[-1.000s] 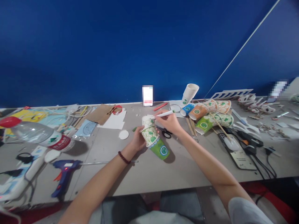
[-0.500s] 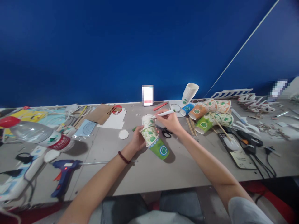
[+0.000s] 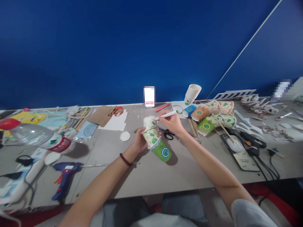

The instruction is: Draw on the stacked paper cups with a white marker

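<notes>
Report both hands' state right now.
Left hand: closed, holding the stack of green-and-white patterned paper cups.
Right hand: closed, holding the slim white marker pen with a green end.

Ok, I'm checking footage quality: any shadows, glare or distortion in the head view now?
All in the head view: a soft shadow lies beside the central green cup; the upright screen is bright and pixelated; the bottle looks stretched near the left edge.

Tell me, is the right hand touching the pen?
Touching. The head view shows the right hand gripping the pen in a writing hold.
</notes>
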### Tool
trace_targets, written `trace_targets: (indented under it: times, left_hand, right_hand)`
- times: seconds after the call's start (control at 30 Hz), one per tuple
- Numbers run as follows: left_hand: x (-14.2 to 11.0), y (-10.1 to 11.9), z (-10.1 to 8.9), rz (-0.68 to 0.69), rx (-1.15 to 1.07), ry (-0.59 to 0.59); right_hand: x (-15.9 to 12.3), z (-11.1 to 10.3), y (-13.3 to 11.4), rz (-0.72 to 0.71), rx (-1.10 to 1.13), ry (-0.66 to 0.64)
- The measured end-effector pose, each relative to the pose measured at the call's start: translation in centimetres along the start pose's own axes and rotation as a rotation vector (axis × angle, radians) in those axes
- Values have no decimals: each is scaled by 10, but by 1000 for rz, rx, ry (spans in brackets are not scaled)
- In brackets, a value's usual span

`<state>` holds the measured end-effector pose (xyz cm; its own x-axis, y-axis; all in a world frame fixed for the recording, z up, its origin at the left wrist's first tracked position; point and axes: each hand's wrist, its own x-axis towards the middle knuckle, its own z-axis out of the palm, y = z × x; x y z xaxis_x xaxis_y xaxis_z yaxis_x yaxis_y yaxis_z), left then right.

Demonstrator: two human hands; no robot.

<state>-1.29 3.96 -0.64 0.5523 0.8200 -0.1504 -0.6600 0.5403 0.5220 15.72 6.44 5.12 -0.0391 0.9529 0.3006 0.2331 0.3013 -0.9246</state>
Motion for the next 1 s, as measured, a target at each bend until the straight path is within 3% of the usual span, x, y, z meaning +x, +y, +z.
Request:
trace_targets:
  times: [1.0]
  left_hand:
    - [0, 0, 0, -10, -51, 22]
  right_hand:
    - [-1, 1, 0, 28, -33, 7]
